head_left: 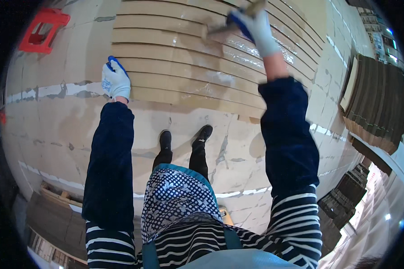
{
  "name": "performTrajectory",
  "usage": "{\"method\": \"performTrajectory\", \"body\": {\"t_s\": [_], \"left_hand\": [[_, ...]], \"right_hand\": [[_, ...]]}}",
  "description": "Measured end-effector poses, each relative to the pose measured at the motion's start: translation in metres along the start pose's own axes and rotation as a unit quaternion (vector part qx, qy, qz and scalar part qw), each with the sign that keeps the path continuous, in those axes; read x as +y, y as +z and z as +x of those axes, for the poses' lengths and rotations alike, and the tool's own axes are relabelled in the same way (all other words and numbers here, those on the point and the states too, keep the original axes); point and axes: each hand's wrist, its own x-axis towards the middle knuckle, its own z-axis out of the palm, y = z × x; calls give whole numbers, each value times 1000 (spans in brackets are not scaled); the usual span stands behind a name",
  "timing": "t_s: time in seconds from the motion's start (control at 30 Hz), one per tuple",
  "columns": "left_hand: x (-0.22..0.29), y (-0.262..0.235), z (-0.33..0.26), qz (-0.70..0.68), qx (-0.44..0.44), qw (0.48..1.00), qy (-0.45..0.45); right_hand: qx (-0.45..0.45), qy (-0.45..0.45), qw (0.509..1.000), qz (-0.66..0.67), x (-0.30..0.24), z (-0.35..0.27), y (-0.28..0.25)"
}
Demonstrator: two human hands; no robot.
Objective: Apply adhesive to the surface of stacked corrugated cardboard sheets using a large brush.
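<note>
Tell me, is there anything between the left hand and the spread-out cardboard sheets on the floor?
Nothing visible. The gloved left hand rests at the left edge of the overlapped cardboard sheets, seemingly touching them. The right hand holds a brush over the same sheets, farther away.

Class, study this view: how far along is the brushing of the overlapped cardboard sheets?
Done: wet, shiny patches cover the sheets near the brush. In hand: the right hand grips the brush at the far edge; the left hand presses the near left corner. Left: the nearer strips look dry.

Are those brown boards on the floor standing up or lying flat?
Lying flat. The boards overlap in rows on the floor, with wet shiny streaks. The left hand presses their edge; the right hand holds a brush.
</note>
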Motion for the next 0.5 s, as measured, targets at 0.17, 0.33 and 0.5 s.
{"method": "performTrajectory", "body": {"t_s": [0.17, 0.33, 0.5], "left_hand": [[1, -4, 2, -7, -7, 1000, -12], [3, -5, 2, -3, 17, 1000, 14], [2, -6, 1, 15, -24, 1000, 10]], "right_hand": [[-339, 287, 891, -90, -22, -154, -46], [55, 136, 981, 125, 9, -45, -57], [96, 75, 991, 62, 36, -28, -46]]}}
